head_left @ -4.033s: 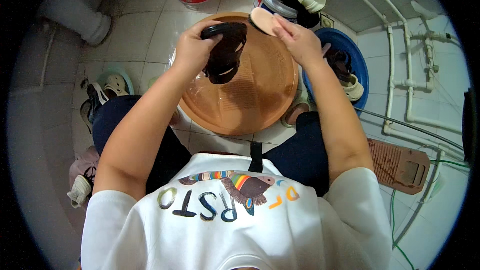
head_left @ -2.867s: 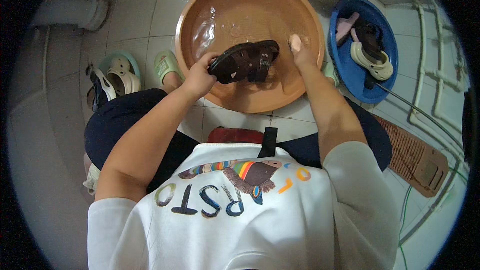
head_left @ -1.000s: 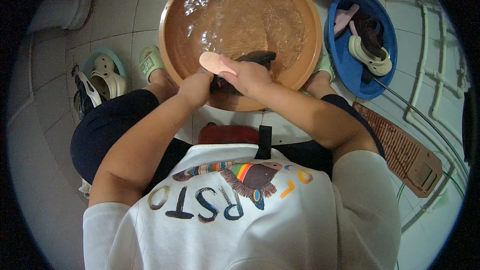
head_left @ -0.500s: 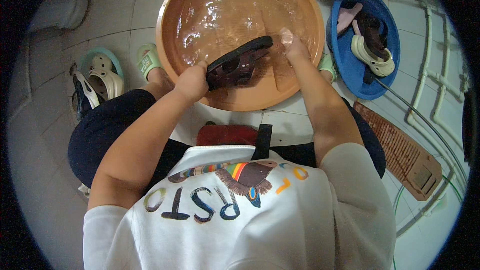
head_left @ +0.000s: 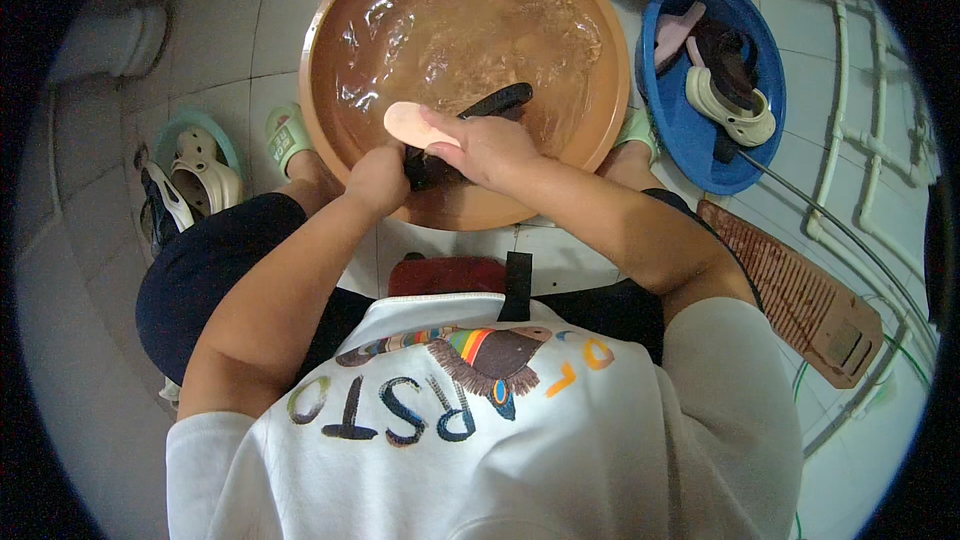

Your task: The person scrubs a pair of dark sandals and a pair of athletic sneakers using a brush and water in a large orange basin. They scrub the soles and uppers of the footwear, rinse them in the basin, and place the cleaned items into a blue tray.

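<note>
My left hand (head_left: 378, 183) is closed round one end of a dark brown sandal with a black sole (head_left: 498, 100), holding it tilted over the near part of the basin. Over that sandal lies my right hand (head_left: 495, 152), gripping a flat, pale peach oval thing (head_left: 412, 126) between thumb and fingers. Whether this is a bar of soap or the back of a brush I cannot tell. Its underside is hidden, and so is much of the sandal. Rippling water fills the large orange-brown basin (head_left: 313, 100) beneath both hands.
To the right stands a blue tub (head_left: 655, 145) holding a cream clog (head_left: 735, 112), a dark shoe (head_left: 722, 58) and a pink piece (head_left: 677, 35). A brown washboard (head_left: 795, 295) leans near white pipes (head_left: 835, 90). More clogs (head_left: 203, 168) sit at the left in a teal bowl (head_left: 228, 130).
My right hand has swung left from the basin's right side to the sandal, carrying the pale oval thing. The sandal has moved slightly left and lower.
</note>
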{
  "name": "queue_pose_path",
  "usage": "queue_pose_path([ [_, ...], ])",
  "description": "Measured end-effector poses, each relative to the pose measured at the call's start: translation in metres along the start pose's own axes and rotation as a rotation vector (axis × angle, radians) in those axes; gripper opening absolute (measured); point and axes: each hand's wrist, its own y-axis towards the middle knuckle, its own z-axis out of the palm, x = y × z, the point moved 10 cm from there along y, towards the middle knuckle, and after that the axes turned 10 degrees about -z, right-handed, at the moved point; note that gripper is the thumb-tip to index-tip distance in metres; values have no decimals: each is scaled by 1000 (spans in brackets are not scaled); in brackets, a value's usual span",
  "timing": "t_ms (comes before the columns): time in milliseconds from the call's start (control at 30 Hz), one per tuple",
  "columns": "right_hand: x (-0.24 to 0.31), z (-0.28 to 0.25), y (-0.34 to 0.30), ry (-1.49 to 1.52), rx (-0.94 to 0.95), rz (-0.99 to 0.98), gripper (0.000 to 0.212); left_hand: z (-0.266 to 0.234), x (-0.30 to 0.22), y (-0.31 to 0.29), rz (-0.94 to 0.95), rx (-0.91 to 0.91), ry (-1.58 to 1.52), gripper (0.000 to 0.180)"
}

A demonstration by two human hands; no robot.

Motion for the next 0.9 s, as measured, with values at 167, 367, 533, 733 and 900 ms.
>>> queue_pose_path([
  [167, -126, -40, -8, 4, -209, 279, 48, -11, -10, -3, 3, 30, 43, 26],
  [367, -52, 10, -7, -132, -60, 81, 51, -7, 4, 10, 35, -44, -10, 20],
  [533, -182, 8, 1, 34, -263, 250, 56, -20, -25, -1, 45, -11, -13, 24],
  [733, -157, -97, -49, -248, -417, 125, 78, -64, -54, -14, 281, -221, -115, 27],
  [900, -93, -123, -77, -178, -250, -134, 106, -86, -104, -36, 336, -89, -275, 32],
])
